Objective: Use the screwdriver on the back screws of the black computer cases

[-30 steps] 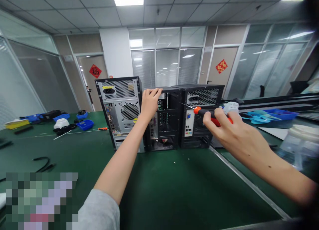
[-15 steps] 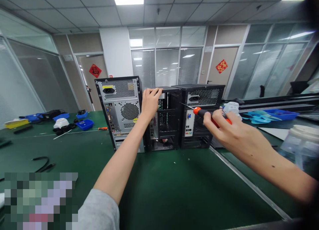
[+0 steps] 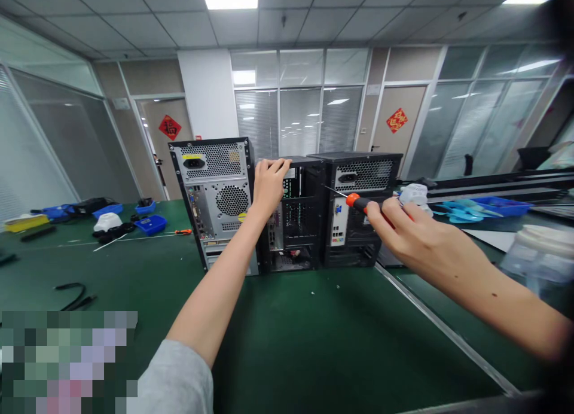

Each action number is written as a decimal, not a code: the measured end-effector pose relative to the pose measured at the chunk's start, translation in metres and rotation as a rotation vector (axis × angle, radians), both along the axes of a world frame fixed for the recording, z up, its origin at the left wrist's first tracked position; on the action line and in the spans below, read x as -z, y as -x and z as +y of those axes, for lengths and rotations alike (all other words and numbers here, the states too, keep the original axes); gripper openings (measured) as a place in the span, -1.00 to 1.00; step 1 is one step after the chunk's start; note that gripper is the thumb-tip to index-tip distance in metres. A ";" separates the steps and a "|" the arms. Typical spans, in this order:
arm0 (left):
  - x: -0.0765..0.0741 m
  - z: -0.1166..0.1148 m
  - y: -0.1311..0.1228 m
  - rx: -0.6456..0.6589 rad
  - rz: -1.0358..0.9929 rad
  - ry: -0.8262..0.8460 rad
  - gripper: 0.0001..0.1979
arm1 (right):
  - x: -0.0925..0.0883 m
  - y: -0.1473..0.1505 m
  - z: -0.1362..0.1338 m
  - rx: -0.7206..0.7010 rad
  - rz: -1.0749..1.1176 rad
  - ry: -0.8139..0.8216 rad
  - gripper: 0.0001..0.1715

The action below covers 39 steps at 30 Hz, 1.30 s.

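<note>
Three computer tower cases stand side by side on the table with their back panels facing me. My left hand [image 3: 270, 186] grips the top edge of the middle computer case [image 3: 301, 239], fingers bent over it and hiding part of its upper left. In my right hand [image 3: 403, 225] is a screwdriver [image 3: 354, 201] with a red and black handle. Its thin shaft points left, and the tip is at the right rear edge of the middle case; whether it touches a screw is too small to tell. The left case [image 3: 231, 200] is taller, and the right case [image 3: 365, 174] stands behind the screwdriver.
Blue trays [image 3: 151, 224] and a small orange-handled tool [image 3: 183, 231] lie at the left on the green table [image 3: 314, 342]. A black cable [image 3: 78, 297] is nearer me. Blue gloves [image 3: 464, 209] and a clear plastic container [image 3: 540, 255] are at the right.
The whole view has shifted slightly left. Both hands keep nearly the same place against the cases, and the screwdriver tip stays by the middle case's right edge.
</note>
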<state>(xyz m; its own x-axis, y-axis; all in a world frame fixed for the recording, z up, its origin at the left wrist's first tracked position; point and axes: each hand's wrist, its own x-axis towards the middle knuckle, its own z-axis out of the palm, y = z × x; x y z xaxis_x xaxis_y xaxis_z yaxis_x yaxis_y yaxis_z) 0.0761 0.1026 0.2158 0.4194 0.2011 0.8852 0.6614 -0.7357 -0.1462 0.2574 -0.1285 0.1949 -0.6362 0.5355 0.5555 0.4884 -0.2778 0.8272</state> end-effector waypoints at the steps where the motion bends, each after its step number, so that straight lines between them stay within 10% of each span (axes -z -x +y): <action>1: 0.000 0.000 0.000 0.003 -0.002 0.000 -0.53 | 0.000 0.000 0.000 0.006 -0.003 -0.006 -0.61; 39: -0.002 -0.003 -0.001 0.005 -0.011 0.007 -0.53 | 0.016 0.001 0.006 0.067 0.166 -0.134 -0.66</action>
<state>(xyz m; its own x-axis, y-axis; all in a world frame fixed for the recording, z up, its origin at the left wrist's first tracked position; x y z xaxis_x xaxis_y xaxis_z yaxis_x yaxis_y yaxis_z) 0.0773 0.0995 0.2176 0.4109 0.2053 0.8882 0.6589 -0.7403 -0.1337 0.2566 -0.1222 0.1791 -0.4959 0.4875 0.7186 0.5913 -0.4165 0.6906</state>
